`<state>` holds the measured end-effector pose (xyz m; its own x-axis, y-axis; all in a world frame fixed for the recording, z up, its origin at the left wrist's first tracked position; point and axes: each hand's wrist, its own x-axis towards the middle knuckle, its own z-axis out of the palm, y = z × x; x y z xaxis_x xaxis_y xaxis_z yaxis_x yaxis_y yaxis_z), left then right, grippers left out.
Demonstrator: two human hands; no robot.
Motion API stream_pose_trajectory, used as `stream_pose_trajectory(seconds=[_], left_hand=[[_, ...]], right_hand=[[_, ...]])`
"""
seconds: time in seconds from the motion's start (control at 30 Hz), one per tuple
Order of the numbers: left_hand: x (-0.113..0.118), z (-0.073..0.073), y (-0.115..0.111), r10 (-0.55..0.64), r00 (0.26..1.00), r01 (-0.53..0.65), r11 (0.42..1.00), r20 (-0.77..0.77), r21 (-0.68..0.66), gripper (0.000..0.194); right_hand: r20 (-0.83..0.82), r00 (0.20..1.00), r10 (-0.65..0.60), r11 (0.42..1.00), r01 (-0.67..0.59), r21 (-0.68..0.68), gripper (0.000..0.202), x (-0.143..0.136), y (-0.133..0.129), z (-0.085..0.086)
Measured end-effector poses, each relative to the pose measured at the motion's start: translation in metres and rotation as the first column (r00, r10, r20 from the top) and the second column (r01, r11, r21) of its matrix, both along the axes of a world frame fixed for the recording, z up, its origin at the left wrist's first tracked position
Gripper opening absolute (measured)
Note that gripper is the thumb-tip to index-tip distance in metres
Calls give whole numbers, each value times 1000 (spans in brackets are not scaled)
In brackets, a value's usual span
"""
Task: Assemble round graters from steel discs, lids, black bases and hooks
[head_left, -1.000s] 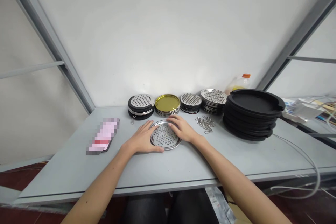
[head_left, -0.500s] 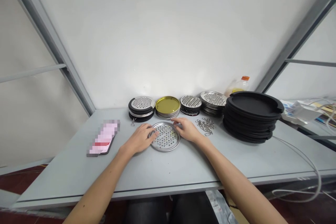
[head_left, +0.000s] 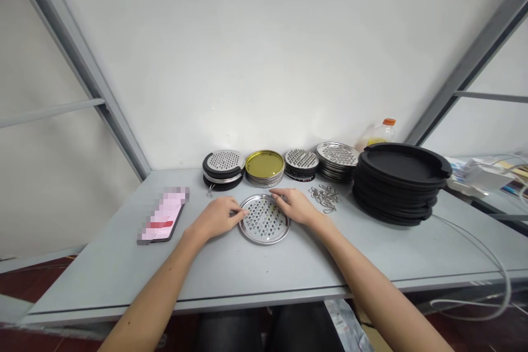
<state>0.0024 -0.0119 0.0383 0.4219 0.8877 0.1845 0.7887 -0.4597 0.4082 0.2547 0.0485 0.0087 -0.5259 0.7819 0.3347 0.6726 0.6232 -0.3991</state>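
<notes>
A round metal grater disc (head_left: 265, 221) lies on the grey table between my hands. My left hand (head_left: 220, 216) is at its left edge, thumb and fingers closed at the rim. My right hand (head_left: 295, 204) rests at the disc's upper right edge, its fingers apart and extended, holding nothing. Behind the disc stands a stack of round plates with a gold one (head_left: 264, 164) on top. Small metal clips (head_left: 325, 196) lie in a pile to the right of my right hand.
A phone (head_left: 165, 215) lies at the left. Along the wall are a black-rimmed grater stack (head_left: 224, 161), a smaller grater stack (head_left: 302, 159) and a larger one (head_left: 337, 155). Black trays (head_left: 396, 192) are piled at the right, before a bottle (head_left: 384, 131). A cable (head_left: 474, 236) crosses the right side.
The disc has shifted slightly right and toward me. My left hand's fingers have drawn together at its left rim, while my right hand has barely moved.
</notes>
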Motion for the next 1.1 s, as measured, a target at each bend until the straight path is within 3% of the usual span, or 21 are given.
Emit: stream_pose_trajectory(seconds=[0.13, 0.23, 0.33, 0.43, 0.53, 0.73, 0.93, 1.1], left_hand=[[0, -1, 2, 15, 996, -16, 1000, 84, 14, 36], [0, -5, 3, 65, 988, -71, 997, 138, 43, 33], [-1, -8, 5, 80, 985, -95, 991, 156, 93, 31], [-2, -10, 6, -11, 991, -6, 992, 133, 123, 35], [-1, -11, 5, -86, 991, 71, 988, 105, 139, 39], [1, -14, 5, -85, 992, 75, 991, 90, 113, 44], [0, -17, 6, 25, 993, -32, 998, 116, 60, 35], [2, -17, 5, -16, 991, 0, 993, 134, 120, 29]], right_hand=[[-13, 984, 177, 984, -177, 7, 44, -5, 2, -9], [-47, 979, 200, 979, -198, 37, 44, -8, 1, -10], [-106, 993, 56, 998, -52, 46, 39, -9, -2, -4], [-68, 985, -160, 986, 162, 25, 33, -7, -4, 2], [7, 974, -227, 974, 227, 1, 32, -6, -5, 3], [3, 998, -58, 998, 58, -39, 40, -6, -4, 0], [-22, 984, 178, 984, -179, -24, 43, -8, 0, -9], [-100, 982, 159, 987, -160, 0, 43, -8, 1, -8]])
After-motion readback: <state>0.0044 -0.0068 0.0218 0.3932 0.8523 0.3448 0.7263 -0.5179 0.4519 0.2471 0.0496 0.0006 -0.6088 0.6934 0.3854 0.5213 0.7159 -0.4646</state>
